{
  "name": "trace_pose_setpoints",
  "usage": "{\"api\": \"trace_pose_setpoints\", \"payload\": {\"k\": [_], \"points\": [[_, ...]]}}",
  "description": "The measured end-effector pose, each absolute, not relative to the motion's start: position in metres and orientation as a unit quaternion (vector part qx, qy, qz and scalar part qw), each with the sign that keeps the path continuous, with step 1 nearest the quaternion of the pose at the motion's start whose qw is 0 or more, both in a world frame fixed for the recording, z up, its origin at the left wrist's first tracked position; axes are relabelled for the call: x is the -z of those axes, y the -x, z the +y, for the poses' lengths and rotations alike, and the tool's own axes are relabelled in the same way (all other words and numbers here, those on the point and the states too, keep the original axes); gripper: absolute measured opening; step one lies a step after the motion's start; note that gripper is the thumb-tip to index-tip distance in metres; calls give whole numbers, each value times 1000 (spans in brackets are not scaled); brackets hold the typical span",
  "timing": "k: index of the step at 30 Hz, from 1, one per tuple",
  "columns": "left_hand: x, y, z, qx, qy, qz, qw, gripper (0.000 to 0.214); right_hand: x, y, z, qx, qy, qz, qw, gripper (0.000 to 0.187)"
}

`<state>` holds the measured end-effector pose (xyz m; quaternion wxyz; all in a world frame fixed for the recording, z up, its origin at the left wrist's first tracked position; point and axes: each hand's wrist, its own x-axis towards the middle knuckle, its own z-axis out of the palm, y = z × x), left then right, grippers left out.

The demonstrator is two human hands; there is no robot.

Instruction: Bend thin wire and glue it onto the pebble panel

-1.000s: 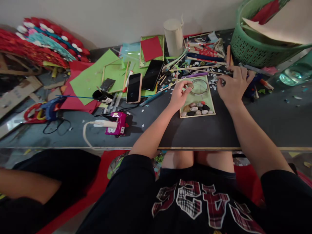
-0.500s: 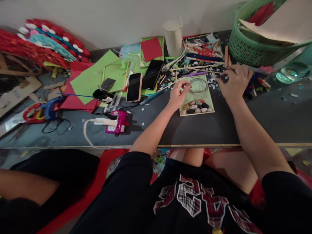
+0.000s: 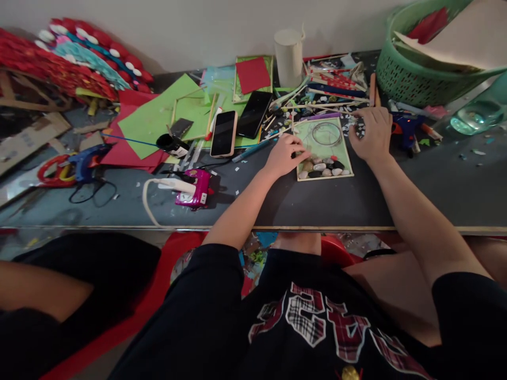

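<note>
A light green panel (image 3: 311, 138) with a thin pale stick frame lies flat on the dark table. A loop of thin wire (image 3: 327, 134) rests on its upper part. Several pebbles (image 3: 326, 172), grey, white, tan and black, cover its lower end, with a small red piece (image 3: 334, 158) among them. My left hand (image 3: 285, 155) is at the panel's left edge, fingers stretched apart, holding nothing that I can see. Beside the right edge, my right hand (image 3: 372, 134) hovers over or rests among paper scraps, fingers curved and thumb apart. Nothing shows in its grasp.
Two phones (image 3: 224, 134) lie left of the panel, near a pink power adapter (image 3: 198, 188). Blue glue guns (image 3: 407, 129) lie at both sides. A white cylinder (image 3: 289, 58), scattered sticks and a green basket (image 3: 414, 79) stand behind. Another person's arm (image 3: 43, 287) shows at lower left.
My left hand has shifted from over the panel's middle down to its left edge, and its fingers have opened out. My right hand stays beside the panel. The whole view has shifted slightly.
</note>
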<state>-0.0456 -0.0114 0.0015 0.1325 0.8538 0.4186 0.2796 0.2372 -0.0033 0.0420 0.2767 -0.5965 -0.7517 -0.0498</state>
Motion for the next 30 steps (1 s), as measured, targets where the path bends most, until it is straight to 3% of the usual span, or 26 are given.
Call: {"api": "trace_pose_setpoints", "payload": {"k": [10,16,26,30], "points": [[-6,50,-17,-313,-842,427,103,38,-35,-238,-1,23,557,-781,282,39],[-13,52,-11,-263,-859,367,241,17,-30,-232,-4,-24,485,-847,217,33],[-19,54,-13,-241,-838,384,302,24,-27,-227,-1,-28,460,-861,216,29],[-16,54,-10,-260,-836,404,264,32,-30,-226,-4,-21,460,-861,214,29]]}}
